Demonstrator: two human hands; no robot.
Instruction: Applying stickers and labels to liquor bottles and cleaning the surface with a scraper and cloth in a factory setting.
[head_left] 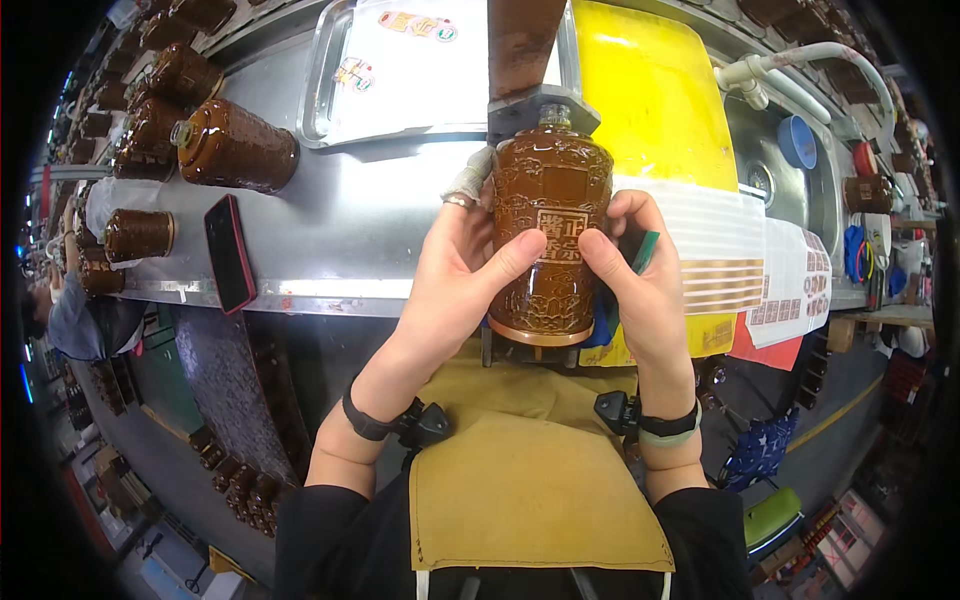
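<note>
A glossy brown bottle (pixel 553 178) with raised relief, a framed gold label and a copper-coloured base band lies in front of me, its neck pointing away. My left hand (pixel 462 250) grips its left side, thumb on the front beside the label; a whitish wrap covers one fingertip. On the other side my right hand (pixel 636 275) closes round the bottle, its thumb pressing at the label's right edge. A flat green piece (pixel 647 252) sticks out between the right hand's fingers. The bottle's neck is at a dark metal holder (pixel 510 112). The undersides of both hands are hidden.
Left on the steel table (pixel 350 220) are more brown bottles (pixel 240 146) and a phone (pixel 230 253). Behind is a tray (pixel 318 100) with a white sheet. To the right are a yellow board (pixel 660 90), sticker sheets (pixel 795 285), and a sink (pixel 765 150) with a blue bowl (pixel 797 142).
</note>
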